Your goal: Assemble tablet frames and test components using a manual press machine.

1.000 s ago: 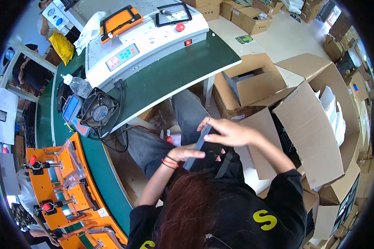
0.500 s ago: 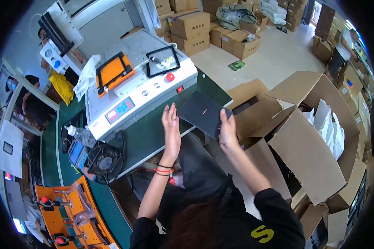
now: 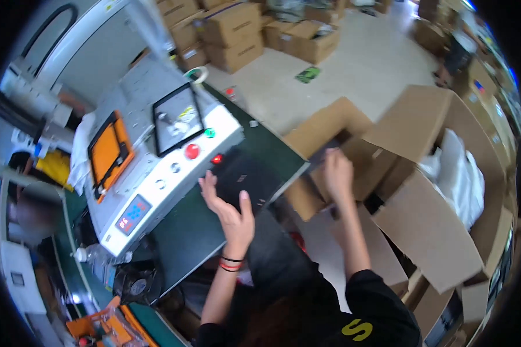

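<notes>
A dark flat panel (image 3: 250, 173) lies at the front edge of the green worktable, beside the white machine. My left hand (image 3: 233, 220) is at the panel's near left side with thumb and fingers spread; it grips nothing, and I cannot tell whether it touches the panel. To the right, my right hand (image 3: 340, 176) is raised over an open cardboard box (image 3: 382, 168), apart from the panel. Its fingers are smeared by motion, so their pose is unclear. On the machine (image 3: 171, 168) rest a black-framed glass panel (image 3: 178, 118) and an orange fixture (image 3: 111, 151).
A large open carton (image 3: 428, 225) with white plastic-wrapped goods (image 3: 460, 173) stands at the right. Stacked cartons (image 3: 231, 34) are behind the machine. A black fan (image 3: 136, 283) and a plastic bottle (image 3: 104, 254) sit at the left. A person (image 3: 463, 43) is at the far right.
My right hand has let go of the dark panel and moved right, over the box. The panel now lies by the machine's front. My view has turned, shifting the machine leftward.
</notes>
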{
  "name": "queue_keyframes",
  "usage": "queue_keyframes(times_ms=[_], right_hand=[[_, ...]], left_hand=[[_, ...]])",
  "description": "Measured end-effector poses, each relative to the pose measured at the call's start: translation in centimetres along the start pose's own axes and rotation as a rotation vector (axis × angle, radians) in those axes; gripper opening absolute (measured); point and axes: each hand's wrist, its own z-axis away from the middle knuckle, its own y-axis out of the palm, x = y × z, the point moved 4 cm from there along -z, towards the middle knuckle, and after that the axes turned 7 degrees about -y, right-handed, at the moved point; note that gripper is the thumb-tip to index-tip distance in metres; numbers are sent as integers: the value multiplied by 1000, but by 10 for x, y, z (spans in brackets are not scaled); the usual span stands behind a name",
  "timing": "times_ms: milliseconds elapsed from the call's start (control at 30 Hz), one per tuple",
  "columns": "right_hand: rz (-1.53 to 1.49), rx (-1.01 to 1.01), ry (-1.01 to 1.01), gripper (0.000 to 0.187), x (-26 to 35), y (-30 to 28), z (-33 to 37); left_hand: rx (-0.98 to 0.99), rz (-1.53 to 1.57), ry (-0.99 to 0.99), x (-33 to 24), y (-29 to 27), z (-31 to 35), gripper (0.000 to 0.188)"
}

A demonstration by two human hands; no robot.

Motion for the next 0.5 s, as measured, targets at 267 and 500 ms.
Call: queue_keyframes(times_ms=[267,500], right_hand=[[1060,815,-173,38,-163,72,-58],[1221,771,305,27,-218,21,-53]], left_hand=[[-111,207,-196,20,-7,-14,46],[-118,264,-252,25,3,-18,51]])
